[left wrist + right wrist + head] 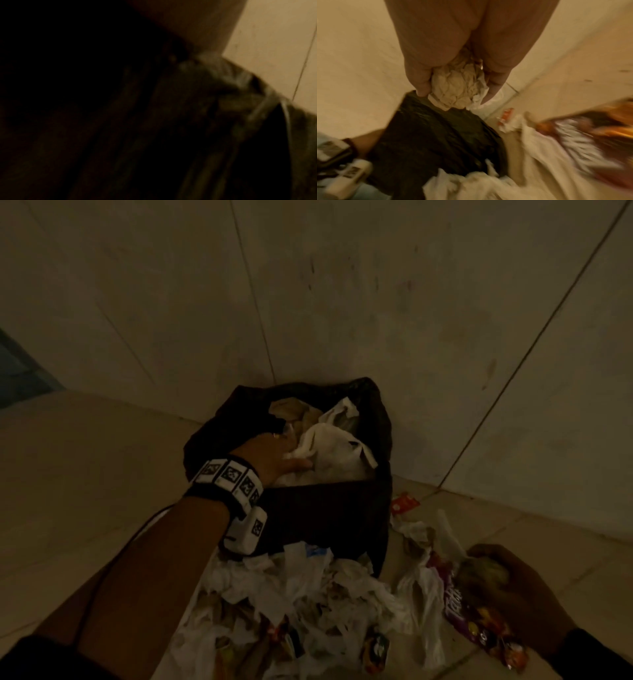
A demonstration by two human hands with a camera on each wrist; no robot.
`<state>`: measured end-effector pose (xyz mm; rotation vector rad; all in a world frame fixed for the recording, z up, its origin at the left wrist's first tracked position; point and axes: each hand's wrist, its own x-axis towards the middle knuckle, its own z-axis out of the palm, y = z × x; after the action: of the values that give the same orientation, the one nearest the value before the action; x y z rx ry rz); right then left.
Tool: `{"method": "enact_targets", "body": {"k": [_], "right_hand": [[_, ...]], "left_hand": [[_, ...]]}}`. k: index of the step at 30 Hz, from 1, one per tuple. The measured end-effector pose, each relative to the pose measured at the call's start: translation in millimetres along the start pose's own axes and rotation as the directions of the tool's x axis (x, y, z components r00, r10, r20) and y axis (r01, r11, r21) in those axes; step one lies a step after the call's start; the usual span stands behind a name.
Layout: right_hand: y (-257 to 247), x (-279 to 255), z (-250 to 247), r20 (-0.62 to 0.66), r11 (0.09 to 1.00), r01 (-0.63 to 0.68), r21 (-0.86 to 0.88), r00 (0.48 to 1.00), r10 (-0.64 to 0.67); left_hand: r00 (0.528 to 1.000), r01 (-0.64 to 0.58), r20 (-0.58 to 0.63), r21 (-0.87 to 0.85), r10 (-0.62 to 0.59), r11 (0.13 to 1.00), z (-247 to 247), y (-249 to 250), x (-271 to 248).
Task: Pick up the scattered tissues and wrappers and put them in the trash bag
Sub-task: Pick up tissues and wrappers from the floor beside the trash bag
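Note:
A black trash bag (325, 515) stands open in the floor corner, holding white tissues (335, 446). My left hand (277, 455) reaches into its mouth; the thumb lies on the tissues and the fingers are hidden. The left wrist view is dark and blurred, showing only bag folds (223, 75). My right hand (503, 580) hovers at lower right and grips a crumpled beige tissue ball (483, 571). In the right wrist view the right hand (453, 96) curls thumb and fingers round that ball (458, 83), above the bag (428, 135).
A heap of white tissues (291, 587) and small wrappers lies in front of the bag. A purple snack wrapper (459, 604) lies under my right hand. A red wrapper (404, 503) sits by the wall (411, 302). Tiled walls close the corner behind.

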<state>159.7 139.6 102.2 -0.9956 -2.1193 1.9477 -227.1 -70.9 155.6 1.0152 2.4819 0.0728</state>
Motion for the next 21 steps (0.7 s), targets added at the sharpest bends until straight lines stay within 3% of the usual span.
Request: {"method": "enact_targets", "body": {"k": [3,5,8,10,12,14,15,17,18,19,21], "right_hand": [[-32.1,8.9,6.0,0.025,0.984,0.149,-0.093,0.989,-0.148],[-61.2,18.1,8.2,0.039,0.949,0.276,-0.153,0.961,-0.274],[-117.0,35.8,20.2,0.084,0.857,0.487,-0.167,0.874,-0.479],[-153.4,45.9,34.1,0.095,0.799,0.594,-0.093,0.804,-0.586],[-178.8,61.9,49.5,0.101,0.777,0.624,-0.083,0.781,-0.616],[-190.6,80.0,68.5,0.120,0.782,0.601,-0.165,0.799,-0.589],[-191.2,88.8,77.0,0.118,0.765,0.598,-0.240,0.800,-0.588],[-180.9,107.4,91.8,0.151,0.670,0.601,-0.435,0.783,-0.604],[-172.9,115.9,98.7,0.192,0.619,0.594,-0.514,0.783,-0.592],[-166.3,121.5,105.9,0.248,0.592,0.577,-0.563,0.801,-0.545],[-154.5,127.6,117.2,0.356,0.545,0.547,-0.636,0.834,-0.422]], "left_hand": [[0.984,0.122,0.128,0.018,-0.123,0.992,16.2,-5.3,5.1],[0.965,0.126,0.228,0.046,-0.133,0.991,18.1,-1.5,8.3],[0.946,0.131,0.283,0.099,-0.154,0.986,7.1,5.4,9.0],[0.957,0.144,0.255,0.008,-0.141,0.990,0.1,7.8,4.4],[0.982,0.104,0.156,0.005,-0.103,0.995,-6.7,12.5,-11.5],[0.989,0.125,-0.105,0.173,-0.108,0.977,-9.7,13.3,-30.3],[0.958,0.119,-0.280,0.214,-0.056,0.970,-9.7,15.5,-41.2],[0.818,-0.030,-0.561,0.181,0.128,0.983,-2.9,22.8,-60.4],[0.759,-0.134,-0.617,0.162,0.207,0.978,2.8,27.8,-68.6],[0.751,-0.210,-0.604,0.167,0.268,0.963,8.9,34.0,-76.9],[0.778,-0.333,-0.491,0.209,0.393,0.920,27.9,47.0,-87.7]]}}
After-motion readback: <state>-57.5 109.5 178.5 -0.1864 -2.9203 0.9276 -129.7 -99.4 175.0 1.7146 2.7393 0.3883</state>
